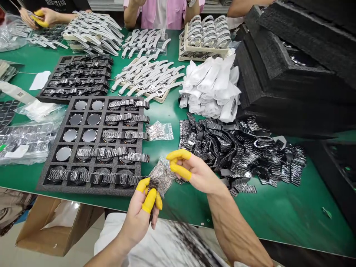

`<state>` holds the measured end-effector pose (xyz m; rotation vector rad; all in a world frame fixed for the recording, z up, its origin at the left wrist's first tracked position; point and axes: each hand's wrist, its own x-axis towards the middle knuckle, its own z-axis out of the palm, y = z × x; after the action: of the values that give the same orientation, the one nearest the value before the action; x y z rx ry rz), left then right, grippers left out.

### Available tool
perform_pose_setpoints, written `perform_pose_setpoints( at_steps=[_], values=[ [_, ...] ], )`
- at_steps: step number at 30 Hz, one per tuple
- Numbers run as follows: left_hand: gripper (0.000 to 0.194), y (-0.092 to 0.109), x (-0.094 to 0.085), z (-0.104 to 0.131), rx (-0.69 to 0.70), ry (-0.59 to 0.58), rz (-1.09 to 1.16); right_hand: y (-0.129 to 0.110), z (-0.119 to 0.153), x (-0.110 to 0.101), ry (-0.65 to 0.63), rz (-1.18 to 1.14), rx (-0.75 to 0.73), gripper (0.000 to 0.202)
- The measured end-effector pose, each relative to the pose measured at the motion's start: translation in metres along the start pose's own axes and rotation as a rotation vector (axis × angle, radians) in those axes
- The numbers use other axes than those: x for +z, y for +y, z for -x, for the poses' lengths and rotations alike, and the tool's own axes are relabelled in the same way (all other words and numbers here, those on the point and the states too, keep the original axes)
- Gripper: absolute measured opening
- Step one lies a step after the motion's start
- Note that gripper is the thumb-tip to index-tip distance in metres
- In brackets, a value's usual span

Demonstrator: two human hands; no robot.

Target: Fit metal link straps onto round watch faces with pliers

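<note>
Yellow finger cots cover several fingertips on both hands. My left hand point(141, 211) is closed on a black metal-link watch band point(153, 184), held near the table's front edge. To its right, my right hand point(191, 168) is raised with thumb and forefinger curled together; anything between the tips is too small to make out. Under and between the hands lies a clear bag of small metal pins point(164, 176). Left of them is a black foam tray point(91, 189) with round watch faces point(89, 135) and black link bands in its compartments. A heap of black link bands point(236, 148) lies right.
A second bag of pins point(160, 131) lies beside the tray. Behind are white-strapped watches point(150, 78), a tray of black watches point(78, 76) and white wrapped bundles point(211, 87). Large black foam blocks point(283, 89) stand right. Co-workers, one in a pink shirt point(150, 15), sit opposite.
</note>
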<state>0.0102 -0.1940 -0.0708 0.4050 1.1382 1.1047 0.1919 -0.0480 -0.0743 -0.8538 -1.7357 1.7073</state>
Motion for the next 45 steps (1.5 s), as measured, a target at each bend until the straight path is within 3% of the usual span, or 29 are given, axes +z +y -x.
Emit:
perform_pose_setpoints(
  at_steps=[4, 20, 24, 27, 31, 35, 39, 45],
  values=[
    [0.045, 0.002, 0.006, 0.002, 0.012, 0.003, -0.064, -0.008, 0.004, 0.024, -0.119, -0.306, 0.011, 0.029],
    [0.049, 0.005, 0.004, 0.002, 0.08, 0.051, -0.09, -0.005, -0.004, 0.034, -0.089, -0.483, 0.072, 0.03],
    [0.045, -0.003, 0.004, -0.001, 0.074, 0.043, -0.04, -0.002, -0.007, 0.042, -0.127, -0.573, 0.143, 0.04],
    [0.04, -0.008, 0.004, -0.006, 0.093, -0.025, 0.13, 0.007, -0.01, 0.05, -0.083, -0.606, 0.206, 0.049],
    [0.029, 0.002, 0.001, -0.009, -0.019, -0.285, 0.443, 0.017, -0.014, 0.05, 0.034, -0.577, 0.125, 0.054],
    [0.028, 0.018, -0.001, -0.008, -0.131, -0.477, 0.57, 0.014, -0.016, 0.038, -0.141, -0.448, -0.09, 0.058],
    [0.023, 0.017, 0.0, -0.008, -0.121, -0.475, 0.567, 0.009, -0.016, 0.033, -0.293, -0.409, -0.149, 0.026],
    [0.024, 0.0, -0.002, -0.012, -0.041, -0.376, 0.482, 0.009, -0.014, 0.038, -0.314, -0.465, -0.113, 0.027]
  ],
)
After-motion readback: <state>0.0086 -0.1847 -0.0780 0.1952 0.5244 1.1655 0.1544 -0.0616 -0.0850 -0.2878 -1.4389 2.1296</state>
